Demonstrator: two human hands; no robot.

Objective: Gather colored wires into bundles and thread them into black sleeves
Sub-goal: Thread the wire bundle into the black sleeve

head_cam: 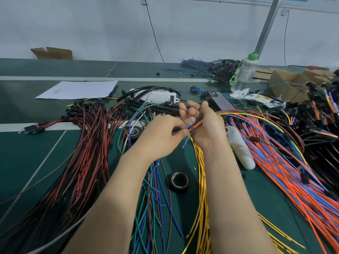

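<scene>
Two hands meet above the green table [256,198], with a bundle [195,125] of orange, blue and yellow wires held between them. The bundle's near end is pinched by the left hand [161,132], thumb pressed on top against the curled fingers, and a few blue tips stick out below the pinch. The bundle is laid across the palm of the right hand [207,123], whose upper fingers are raised and loosely bent; whether it is clamped there by the thumb cannot be told. From the right hand the wires arc away to the right and down into the orange-and-blue heap [275,162] spread over the table.

Black sleeves [161,107] are lying just behind the hands, beside a white box [159,96]. Red and black wires [82,143] with black connectors are fanned out on the left. Green and blue wires [152,189] are strewn under the left forearm, and yellow wires [201,180] run under the right one. One tape roll [180,180] is set flat between the forearms. A second roll [134,133] is seen left of the left hand. A white handle [240,149] lies just right of the right wrist. Farther back are a phone [222,102], a bottle [244,74] with a green cap, and a paper sheet [78,88].
</scene>
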